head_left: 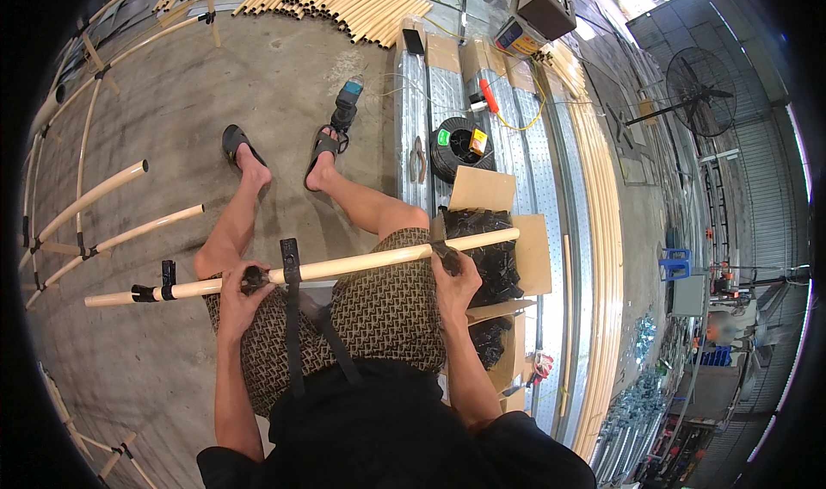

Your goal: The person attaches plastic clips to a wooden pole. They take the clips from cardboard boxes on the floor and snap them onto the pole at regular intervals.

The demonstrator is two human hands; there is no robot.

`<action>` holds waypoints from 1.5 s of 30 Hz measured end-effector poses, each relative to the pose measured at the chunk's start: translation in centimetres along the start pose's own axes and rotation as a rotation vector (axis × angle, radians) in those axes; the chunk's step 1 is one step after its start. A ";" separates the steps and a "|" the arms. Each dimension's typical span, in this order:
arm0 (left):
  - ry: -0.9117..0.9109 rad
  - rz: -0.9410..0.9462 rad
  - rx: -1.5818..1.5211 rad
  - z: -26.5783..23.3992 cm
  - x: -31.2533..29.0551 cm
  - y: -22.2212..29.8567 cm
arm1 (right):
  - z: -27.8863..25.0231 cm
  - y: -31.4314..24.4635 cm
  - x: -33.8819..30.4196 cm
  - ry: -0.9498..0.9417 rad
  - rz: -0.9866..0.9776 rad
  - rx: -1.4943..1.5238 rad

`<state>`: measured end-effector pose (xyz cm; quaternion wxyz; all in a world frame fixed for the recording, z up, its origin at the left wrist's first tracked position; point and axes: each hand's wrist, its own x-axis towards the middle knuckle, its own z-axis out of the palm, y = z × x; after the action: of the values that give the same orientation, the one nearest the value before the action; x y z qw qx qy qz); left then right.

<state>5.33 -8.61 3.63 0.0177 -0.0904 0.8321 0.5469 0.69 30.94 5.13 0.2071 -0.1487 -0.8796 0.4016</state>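
Note:
A long cream pipe [361,264] lies across my lap, tilted slightly up to the right. My left hand [237,304] is closed around a dark pipe fitting [255,277] at the pipe. Just right of it, another black fitting [291,260] stands up from the pipe. Farther left, a black fitting [168,280] sits near the pipe's left end. My right hand [458,287] is closed, pinching a black pipe fitting [446,258] against the pipe's right part. How the fittings seat under my fingers is hidden.
Open cardboard boxes of black fittings [482,269] stand at my right. Beyond lie pliers [418,159], a black coil [456,149] and a red-handled tool [489,96] on wrapped metal lengths. A cordless driver [347,103] stands by my foot. Pipe frames [90,252] rise left; pipes [335,7] are piled ahead.

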 end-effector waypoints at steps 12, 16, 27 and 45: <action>0.007 0.041 0.023 0.1 0.0 -0.7 | 0.0 0.6 -0.1 -0.004 -0.070 -0.020; 0.005 -0.016 -0.047 0.3 0.0 -0.6 | -0.2 0.3 0.0 0.001 -0.062 -0.031; 0.012 0.059 0.045 0.2 -0.2 0.1 | 0.3 1.2 0.0 0.026 -0.063 -0.009; -0.019 0.047 -0.038 -0.3 0.9 1.4 | -0.3 0.8 0.2 -0.018 -0.021 0.030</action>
<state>4.26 -8.47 4.92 0.0108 -0.0659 0.8232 0.5638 0.74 31.71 4.79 0.2056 -0.1327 -0.8768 0.4140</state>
